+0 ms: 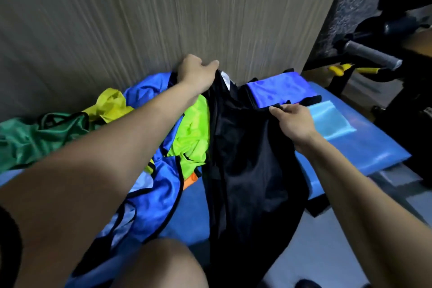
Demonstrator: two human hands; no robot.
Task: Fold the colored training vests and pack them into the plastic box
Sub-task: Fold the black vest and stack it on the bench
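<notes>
A black training vest hangs stretched between both hands over the blue mat. My left hand grips its far top corner near the wall. My right hand pinches the other top edge by a strap. A folded blue vest lies on the mat behind my right hand. To the left sits a loose heap: a blue vest with black trim, a neon green vest, a yellow vest and a dark green vest. No plastic box is in view.
A wood-grain wall rises right behind the mat. Black exercise equipment with a grey padded bar and yellow handles stands at the right. My knee shows at the bottom, grey floor beside it.
</notes>
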